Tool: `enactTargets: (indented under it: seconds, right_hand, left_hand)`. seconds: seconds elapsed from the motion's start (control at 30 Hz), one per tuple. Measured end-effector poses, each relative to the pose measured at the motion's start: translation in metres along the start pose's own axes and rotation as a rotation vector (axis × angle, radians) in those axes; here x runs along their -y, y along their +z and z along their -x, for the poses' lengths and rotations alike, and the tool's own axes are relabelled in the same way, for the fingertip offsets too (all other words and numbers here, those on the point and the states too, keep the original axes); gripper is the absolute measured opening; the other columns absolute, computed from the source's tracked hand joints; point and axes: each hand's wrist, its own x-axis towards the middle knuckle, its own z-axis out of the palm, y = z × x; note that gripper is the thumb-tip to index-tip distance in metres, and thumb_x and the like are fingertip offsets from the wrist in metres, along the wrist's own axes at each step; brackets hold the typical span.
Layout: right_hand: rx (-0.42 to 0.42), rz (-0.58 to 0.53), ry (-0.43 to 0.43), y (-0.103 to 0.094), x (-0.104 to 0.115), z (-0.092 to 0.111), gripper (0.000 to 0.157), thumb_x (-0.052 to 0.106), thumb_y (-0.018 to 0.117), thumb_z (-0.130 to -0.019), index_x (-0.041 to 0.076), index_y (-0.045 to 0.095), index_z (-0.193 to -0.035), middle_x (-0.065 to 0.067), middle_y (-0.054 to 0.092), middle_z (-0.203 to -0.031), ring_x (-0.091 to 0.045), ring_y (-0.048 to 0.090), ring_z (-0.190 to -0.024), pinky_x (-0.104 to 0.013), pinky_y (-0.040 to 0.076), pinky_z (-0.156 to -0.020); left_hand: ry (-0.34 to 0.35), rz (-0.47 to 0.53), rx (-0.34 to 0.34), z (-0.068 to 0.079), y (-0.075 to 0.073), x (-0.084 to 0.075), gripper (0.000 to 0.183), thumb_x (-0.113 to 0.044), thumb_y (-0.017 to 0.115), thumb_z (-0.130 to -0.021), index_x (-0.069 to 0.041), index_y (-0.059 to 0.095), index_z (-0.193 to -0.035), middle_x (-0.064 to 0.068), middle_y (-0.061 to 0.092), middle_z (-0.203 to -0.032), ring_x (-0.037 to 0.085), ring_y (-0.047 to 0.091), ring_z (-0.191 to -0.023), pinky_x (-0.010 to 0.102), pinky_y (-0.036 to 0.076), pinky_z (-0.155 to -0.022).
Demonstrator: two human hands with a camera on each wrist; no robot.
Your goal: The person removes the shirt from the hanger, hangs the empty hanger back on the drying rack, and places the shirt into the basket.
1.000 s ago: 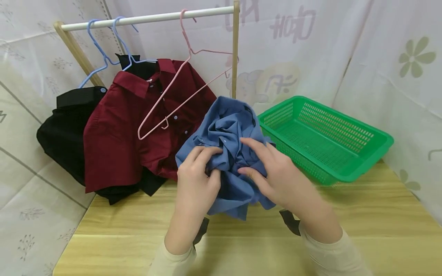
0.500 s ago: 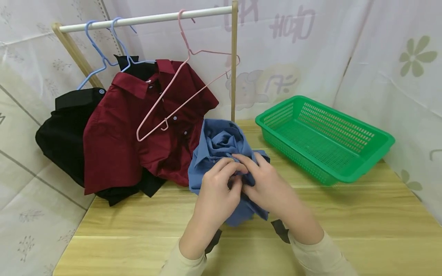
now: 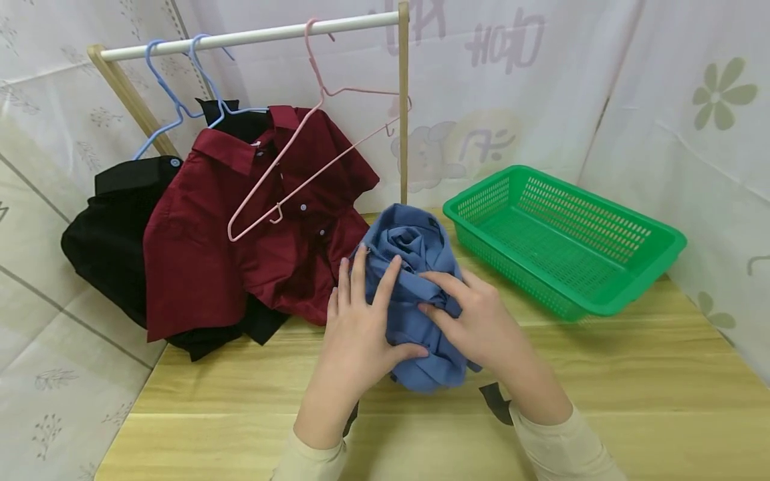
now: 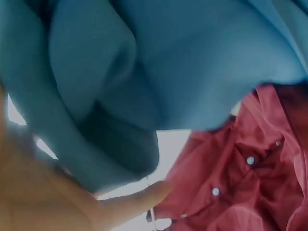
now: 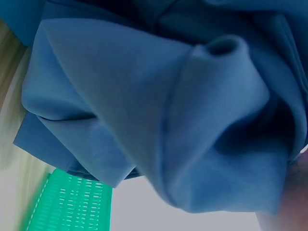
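A crumpled blue shirt [image 3: 421, 361] is bunched up between my two hands in the head view. My left hand [image 3: 361, 334] lies along its left side with fingers spread and nearly straight, the thumb over the lower folds. On the other side my right hand [image 3: 481, 321] pinches a fold between thumb and fingers. Blue cloth [image 4: 202, 62] fills the top of the left wrist view, with a finger along its lower edge. In the right wrist view, loose folds of the shirt [image 5: 120, 96] hang across most of the picture.
A pink hanger [image 3: 273, 164] hangs bare on the rack's white rail [image 3: 252, 30]. Left of it, a dark red shirt [image 3: 204, 267] and black garments [image 3: 114, 227] hang on blue hangers [image 3: 174, 107]. A green basket [image 3: 601, 294] stands right on the wooden table [image 3: 210, 421].
The blue shirt has come lower. My left hand's fingers, curled into the cloth before, are now spread along its left side. My right hand stays at the right folds.
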Motion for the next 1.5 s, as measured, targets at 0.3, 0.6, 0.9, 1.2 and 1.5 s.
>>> enactTargets:
  seconds: [0.3, 0.6, 0.9, 1.2, 1.5]
  right_hand:
    - [0.038, -0.059, 0.003, -0.002, 0.005, 0.004, 0.038, 0.017, 0.077, -0.085, 0.017, 0.066, -0.122, -0.007, 0.064, -0.118, -0.021, 0.065, -0.104, -0.038, 0.058, -0.081]
    - [0.129, -0.109, 0.012, -0.015, 0.023, 0.000, 0.064, 0.025, 0.077, -0.085, 0.019, 0.047, -0.141, -0.002, 0.058, -0.132, -0.020, 0.059, -0.117, -0.041, 0.052, -0.094]
    - [0.184, 0.212, -0.226, -0.020, 0.015, -0.001, 0.089, 0.013, 0.081, -0.079, 0.009, 0.031, -0.152, -0.025, 0.045, -0.136, -0.038, 0.053, -0.120, -0.047, 0.053, -0.093]
    - [0.091, 0.449, -0.400, -0.021, -0.007, -0.007, 0.054, -0.005, 0.072, -0.078, 0.002, 0.058, -0.129, -0.029, 0.053, -0.125, -0.042, 0.057, -0.111, -0.046, 0.057, -0.085]
    - [0.089, 0.482, -0.509, -0.050, -0.019, -0.022, 0.046, 0.000, 0.069, -0.082, 0.002, 0.061, -0.127, -0.028, 0.057, -0.120, -0.040, 0.060, -0.108, -0.045, 0.057, -0.082]
  left_hand:
    - [-0.062, 0.144, 0.250, -0.002, 0.007, 0.015, 0.137, -0.057, 0.087, -0.061, -0.041, -0.011, -0.155, 0.012, -0.005, -0.166, 0.041, 0.043, -0.137, 0.054, 0.049, -0.099]
    - [0.069, 0.287, 0.007, -0.009, 0.017, 0.019, 0.077, -0.019, 0.083, -0.074, -0.016, 0.045, -0.140, 0.002, 0.067, -0.116, 0.018, 0.068, -0.095, 0.034, 0.056, -0.083]
    - [0.144, 0.276, -0.290, -0.017, 0.014, 0.024, 0.023, -0.012, 0.076, -0.081, -0.015, 0.072, -0.103, 0.001, 0.064, -0.102, 0.015, 0.061, -0.094, 0.029, 0.056, -0.079]
    - [0.242, -0.153, -0.310, -0.021, 0.010, 0.016, 0.030, -0.018, 0.077, -0.075, -0.018, 0.073, -0.105, 0.010, 0.061, -0.133, 0.034, 0.062, -0.119, 0.048, 0.060, -0.071]
    - [0.329, -0.274, -0.321, -0.039, -0.010, 0.002, 0.034, -0.020, 0.074, -0.072, -0.019, 0.071, -0.106, 0.006, 0.070, -0.119, 0.029, 0.069, -0.106, 0.043, 0.058, -0.057]
